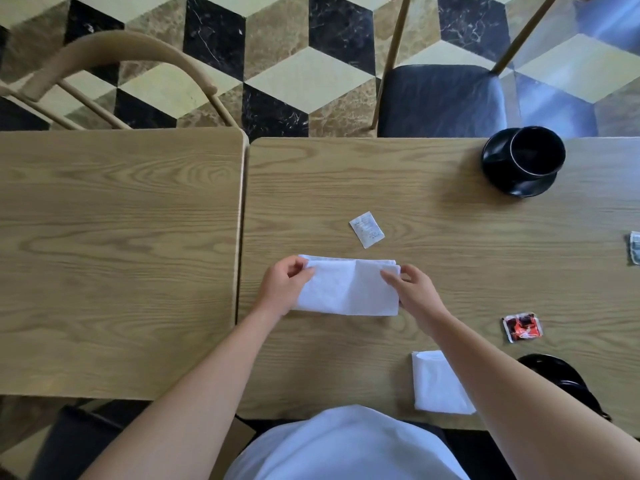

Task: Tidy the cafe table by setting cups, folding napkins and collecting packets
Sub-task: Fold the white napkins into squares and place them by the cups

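Observation:
A white napkin (348,287), folded into a wide rectangle, lies flat in the middle of the wooden table (450,244). My left hand (282,285) pinches its left edge and my right hand (414,289) holds its right edge. Just beyond it lies a small white packet (366,229). A red packet (522,327) sits to the right. A second folded white napkin (438,382) rests near the front edge, partly under my right forearm. A black cup (536,155) stands on a black saucer (498,174) at the far right.
A second wooden table (117,258) abuts on the left. Another black dish (561,375) shows behind my right arm. A packet (634,247) is cut off by the right border. A curved wooden chair (114,50) and a dark-cushioned chair (440,98) stand across.

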